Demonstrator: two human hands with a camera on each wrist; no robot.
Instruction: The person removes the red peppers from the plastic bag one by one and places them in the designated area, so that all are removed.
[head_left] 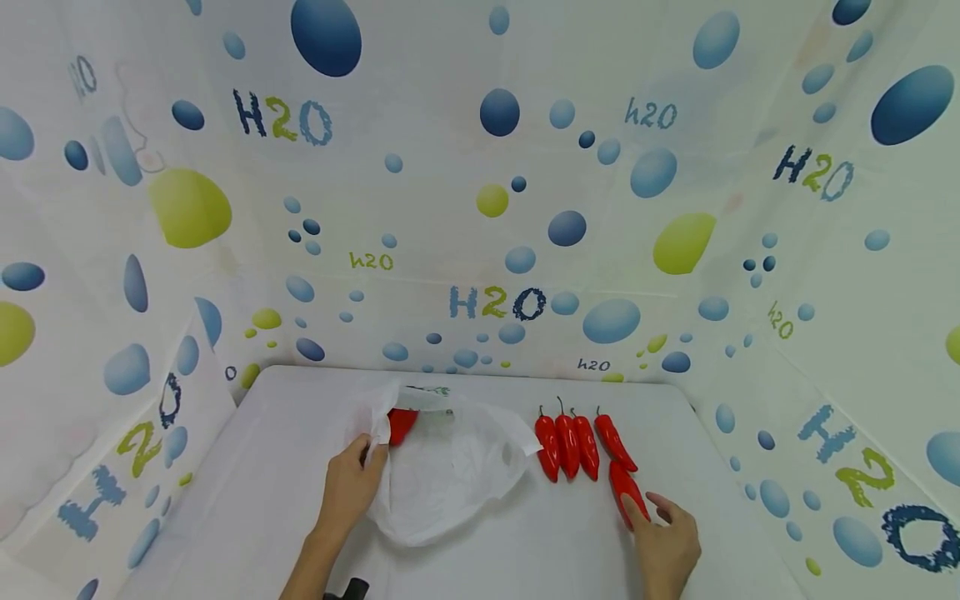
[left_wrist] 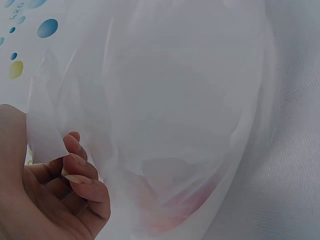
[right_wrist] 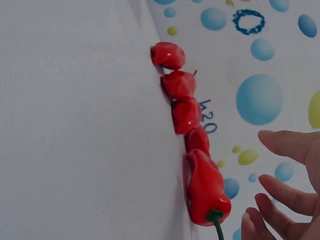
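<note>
A thin white plastic bag (head_left: 457, 483) lies spread on the table, and my left hand (head_left: 356, 479) grips its left edge between thumb and curled fingers. Something red (head_left: 402, 425) shows at the bag's opening; in the left wrist view, a red patch (left_wrist: 185, 207) shows dimly through the film. My right hand (head_left: 667, 537) is beside the nearest red chili pepper (head_left: 622, 485), thumb and fingers spread. The right wrist view shows a gap between those fingers and the pepper (right_wrist: 206, 185). Just beyond it lies another chili pepper (head_left: 613, 440), the two nearly end to end.
Three more red chili peppers (head_left: 567, 446) lie side by side right of the bag, stems toward the back. A black object (head_left: 352, 590) pokes in at the bottom edge. Behind the white table (head_left: 285, 433) hangs a curtain (head_left: 420, 208) printed with blue and green dots.
</note>
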